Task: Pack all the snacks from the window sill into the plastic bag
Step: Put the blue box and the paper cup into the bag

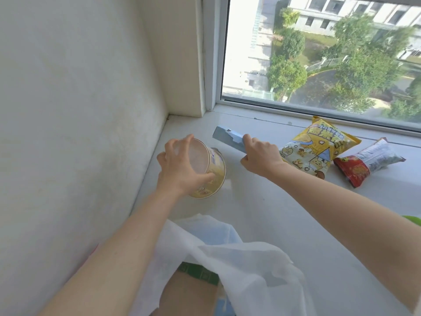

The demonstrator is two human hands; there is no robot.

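Both hands work at once, probably to clear the white window sill (284,213) in fewer trips. The left hand (180,166) curls its grip over the base of the tipped yellow paper cup (210,172); the right hand (260,155) clamps the long blue box (229,137). The yellow popcorn bag (319,147) and red-and-silver packet (369,164) lie further right on the sill, and the thin white plastic bag (239,265) gapes below, near the person.

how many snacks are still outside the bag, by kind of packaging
Tubs: 1, the yellow tub, gripped by the left hand
Boxes: 1, the long blue box, gripped by the right hand
Packets: 2, the yellow packet and the red packet
Total: 4
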